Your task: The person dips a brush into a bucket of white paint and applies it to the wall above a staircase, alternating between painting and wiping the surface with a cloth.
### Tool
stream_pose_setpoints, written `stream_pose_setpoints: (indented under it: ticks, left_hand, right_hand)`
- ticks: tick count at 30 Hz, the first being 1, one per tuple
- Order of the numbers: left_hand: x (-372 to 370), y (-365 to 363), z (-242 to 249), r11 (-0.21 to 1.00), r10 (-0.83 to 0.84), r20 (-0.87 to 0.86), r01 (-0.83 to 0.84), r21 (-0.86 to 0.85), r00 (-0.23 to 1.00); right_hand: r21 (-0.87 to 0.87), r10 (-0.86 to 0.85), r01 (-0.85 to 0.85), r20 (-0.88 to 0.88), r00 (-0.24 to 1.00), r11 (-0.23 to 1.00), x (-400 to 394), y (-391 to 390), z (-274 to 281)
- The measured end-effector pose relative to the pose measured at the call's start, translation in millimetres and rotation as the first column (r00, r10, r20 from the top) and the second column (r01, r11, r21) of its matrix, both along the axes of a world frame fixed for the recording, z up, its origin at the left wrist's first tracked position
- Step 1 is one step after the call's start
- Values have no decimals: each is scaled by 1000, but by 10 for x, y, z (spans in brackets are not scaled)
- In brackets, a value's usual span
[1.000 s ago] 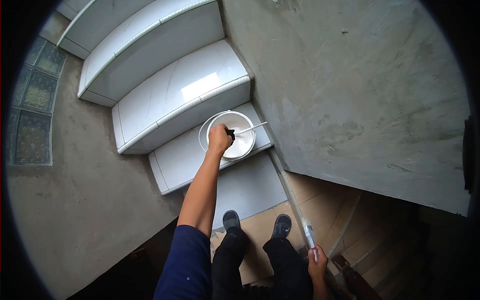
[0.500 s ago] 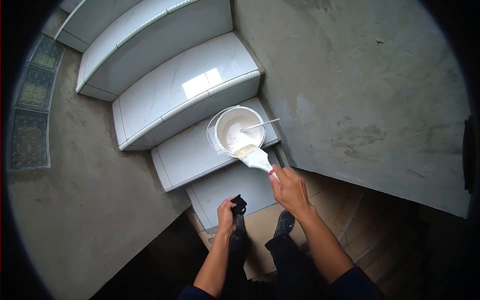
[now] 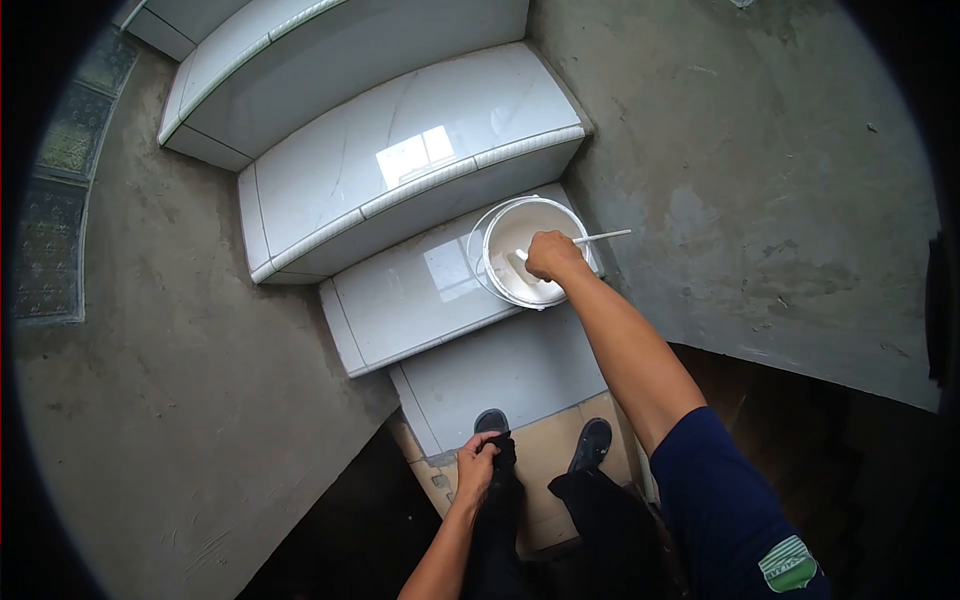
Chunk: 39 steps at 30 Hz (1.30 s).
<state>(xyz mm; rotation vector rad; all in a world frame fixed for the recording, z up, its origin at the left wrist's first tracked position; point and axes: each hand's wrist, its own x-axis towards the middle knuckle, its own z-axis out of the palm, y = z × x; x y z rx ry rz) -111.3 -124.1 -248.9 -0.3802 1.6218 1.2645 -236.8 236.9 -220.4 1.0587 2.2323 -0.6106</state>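
My right hand [image 3: 553, 257] is closed over the mouth of a white bucket [image 3: 489, 268], gripping a paintbrush [image 3: 521, 256]. Most of the brush is hidden by the hand; only a pale bit shows beside the fingers. White paint coats the bucket's inside, and a thin white stick [image 3: 610, 235] leans out over its right rim. Low in the view, my left hand [image 3: 475, 468] pinches a small, crumpled, black cloth-like thing [image 3: 504, 450], which is hard to tell apart from the dark trouser leg behind it.
The bucket stands on a white tiled step [image 3: 400, 315], near the wall end. Higher curved steps [image 3: 330, 180] rise behind it. Bare grey plaster walls [image 3: 740, 200] flank the stairs, with glass blocks [image 3: 50, 245] at far left. My shoes [image 3: 592, 445] are on tan tiles below.
My right hand has carried the paintbrush from the bucket's near rim into its mouth. The view has shifted, so the bucket appears farther right. My left hand still holds the black thing.
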Motion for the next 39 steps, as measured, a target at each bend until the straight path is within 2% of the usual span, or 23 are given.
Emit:
stream_pose_setpoints:
  ticks: [3,6,8,9,13,17,20,24,27,29,31,33,35,39]
  left_hand:
    - [-59,-66,32,1000,1,-23,-1,6,1000]
    - [-85,-59,55,1000,19,-13,-19,18,1000]
    - [-81,-31,86,1000,16,-13,-16,26,1000]
    - [-75,-13,110,1000,7,-17,-6,28,1000]
    - [-79,7,99,996,-33,-45,37,81,998]
    - [-81,4,71,995,-13,-59,18,100,998]
    - [-39,-25,116,996,-43,-37,46,73,998]
    - [-25,48,311,997,-62,-17,63,47,998]
    - [-25,93,474,994,-72,-65,78,83,995]
    - [-53,154,666,989,-100,-125,112,98,987]
    - [-89,236,924,986,-95,-157,114,123,983]
    - [-120,333,1165,979,-108,-192,138,150,975]
    - [-149,446,1372,968,-137,-216,177,180,967]
    - [-114,616,1699,913,-238,-273,311,265,932]
  right_hand:
    - [-146,-98,99,16,995,984,78,108,114]
    - [-156,-244,221,-152,958,963,378,170,96]
    - [-298,-453,384,-213,865,874,556,95,317]
    - [-370,-559,470,-184,809,802,613,61,378]
    - [-606,-775,567,-136,617,558,669,-50,41]
    - [-702,-769,428,-271,579,570,668,-172,-14]
    - [-834,-901,446,-130,415,325,884,-227,89]
    - [-947,-947,277,-68,315,160,1306,-303,206]
    - [-981,-969,179,-29,244,75,1672,-472,469]
    - [-991,-980,108,-55,193,77,1934,-651,829]
    - [-992,-989,115,-28,146,45,2227,-836,1321]
    - [-991,-991,103,-74,111,85,2580,-1052,1753]
    - [-982,-987,112,-143,78,151,2971,-1248,2137]
    - [-939,-929,65,-345,-132,339,3790,-1496,2917]
